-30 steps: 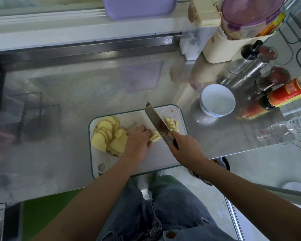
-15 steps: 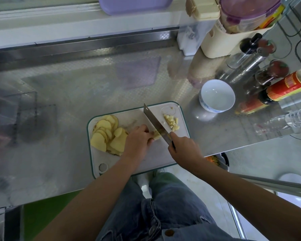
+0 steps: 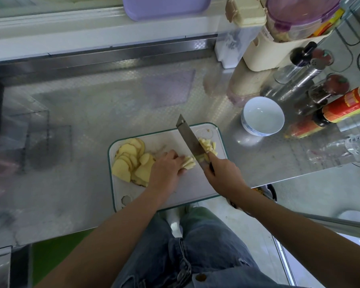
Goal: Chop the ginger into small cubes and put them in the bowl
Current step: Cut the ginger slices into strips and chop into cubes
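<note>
Ginger slices (image 3: 129, 163) are piled on the left of the cutting board (image 3: 193, 183), not yet diced. Left hand (image 3: 166, 169) pins a small stack of strips (image 3: 188, 162) at board centre with curled fingers. Right hand (image 3: 222, 173) grips the knife (image 3: 188, 138) handle, blade at the strips' right end. A small heap of cubes (image 3: 207, 144) lies right of the blade. The bowl (image 3: 262, 113) sits on the bench (image 3: 92, 113) near the board's far right corner, nothing in it. Judgement: early stage, with most slices left to dice and no transfer done.
</note>
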Tool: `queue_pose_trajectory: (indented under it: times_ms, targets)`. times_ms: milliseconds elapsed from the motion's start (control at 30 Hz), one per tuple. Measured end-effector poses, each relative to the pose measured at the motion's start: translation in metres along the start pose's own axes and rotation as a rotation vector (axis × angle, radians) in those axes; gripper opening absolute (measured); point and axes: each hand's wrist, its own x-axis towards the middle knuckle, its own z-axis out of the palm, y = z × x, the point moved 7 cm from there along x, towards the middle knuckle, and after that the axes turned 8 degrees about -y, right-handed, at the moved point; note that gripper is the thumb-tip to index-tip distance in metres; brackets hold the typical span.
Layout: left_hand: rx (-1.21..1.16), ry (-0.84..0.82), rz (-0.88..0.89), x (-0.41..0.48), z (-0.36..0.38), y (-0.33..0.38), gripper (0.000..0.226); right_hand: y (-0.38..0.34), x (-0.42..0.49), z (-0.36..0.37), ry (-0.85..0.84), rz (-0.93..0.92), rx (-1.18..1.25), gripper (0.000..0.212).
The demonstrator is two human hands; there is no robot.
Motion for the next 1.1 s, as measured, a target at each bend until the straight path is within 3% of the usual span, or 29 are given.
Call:
queue_pose_trajectory:
  times_ms: [267, 533, 833, 1100]
  targets:
    - [0.044, 0.001, -0.035, 0.002, 0.003, 0.0, 0.025, -0.005, -0.004, 0.015, -0.103, -0.007, -0.074, 0.02]
    - [0.056, -0.026, -0.031, 0.005, 0.005, 0.0, 0.027, -0.008, 0.001, 0.026, -0.046, 0.022, -0.114, 0.018]
    - [0.065, -0.005, -0.034, -0.002, -0.003, -0.001, 0.029, -0.003, -0.002, 0.008, 0.016, -0.003, 0.0, 0.017]
    - [0.089, -0.027, -0.027, 0.001, 0.002, 0.002, 0.027, -0.014, -0.005, 0.012, -0.09, -0.019, -0.074, 0.02]
